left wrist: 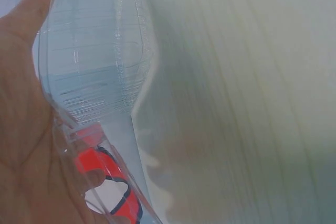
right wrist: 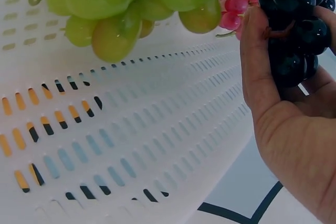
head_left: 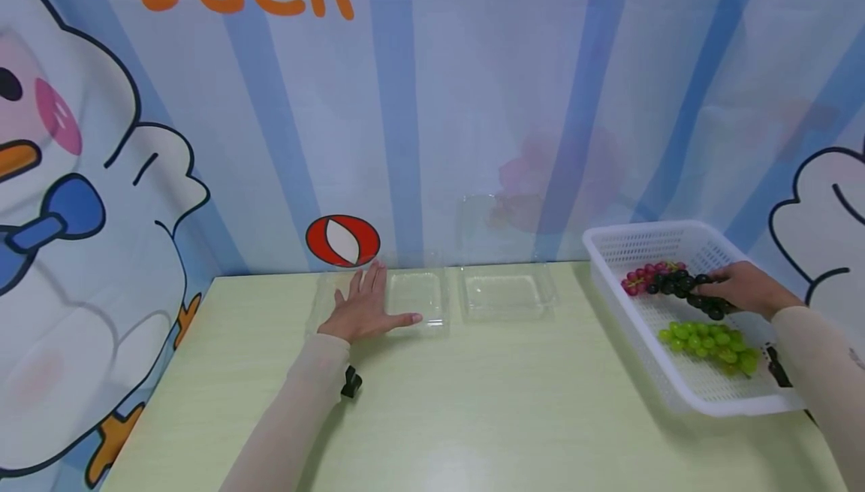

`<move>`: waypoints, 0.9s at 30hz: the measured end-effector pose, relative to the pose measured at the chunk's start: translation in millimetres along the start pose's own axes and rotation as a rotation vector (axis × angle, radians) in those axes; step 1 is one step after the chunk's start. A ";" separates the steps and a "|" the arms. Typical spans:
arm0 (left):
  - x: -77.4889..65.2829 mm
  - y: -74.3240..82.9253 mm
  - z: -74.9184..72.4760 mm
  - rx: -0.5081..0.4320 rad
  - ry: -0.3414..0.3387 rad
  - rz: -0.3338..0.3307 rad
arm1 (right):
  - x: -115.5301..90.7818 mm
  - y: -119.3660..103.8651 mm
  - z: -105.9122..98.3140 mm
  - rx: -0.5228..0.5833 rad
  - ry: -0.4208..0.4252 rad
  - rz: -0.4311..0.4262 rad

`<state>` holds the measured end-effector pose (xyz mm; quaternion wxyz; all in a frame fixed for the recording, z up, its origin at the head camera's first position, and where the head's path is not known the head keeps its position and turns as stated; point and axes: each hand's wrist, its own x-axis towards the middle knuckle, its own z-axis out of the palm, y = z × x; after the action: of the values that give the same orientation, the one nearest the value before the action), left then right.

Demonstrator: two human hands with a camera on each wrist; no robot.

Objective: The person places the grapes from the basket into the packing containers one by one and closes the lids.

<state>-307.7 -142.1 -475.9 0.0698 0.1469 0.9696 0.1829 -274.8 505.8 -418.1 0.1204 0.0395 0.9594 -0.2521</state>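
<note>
My left hand (head_left: 365,310), fingers straight and thumb spread, rests on the left clear plastic container (head_left: 417,293) by the wall. In the left wrist view its palm lies against the clear plastic (left wrist: 86,40). Over at the right, my right hand (head_left: 753,289) grips a bunch of black grapes (head_left: 678,284) inside a white plastic basket (head_left: 631,345). The right wrist view has the black grapes (right wrist: 294,3) between thumb and fingers. Red grapes (head_left: 635,280) lie behind that bunch, and green grapes (head_left: 709,343) lie on the basket floor nearer to me.
A second clear container (head_left: 507,293) stands right of the first, its lid (head_left: 496,229) raised against the printed backdrop (head_left: 453,101). The pale wooden table (head_left: 486,402) ends at that backdrop. Tall slotted walls surround the grapes in the basket.
</note>
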 end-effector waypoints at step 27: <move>0.2 0.9 -0.3 0.004 0.004 -0.007 | -19.1 -38.1 0.0 -0.022 0.047 -0.028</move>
<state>-307.7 -141.4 -475.2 0.0683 0.1432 0.9706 0.1809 -261.5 472.3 -395.2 0.0949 0.0309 0.9651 -0.2422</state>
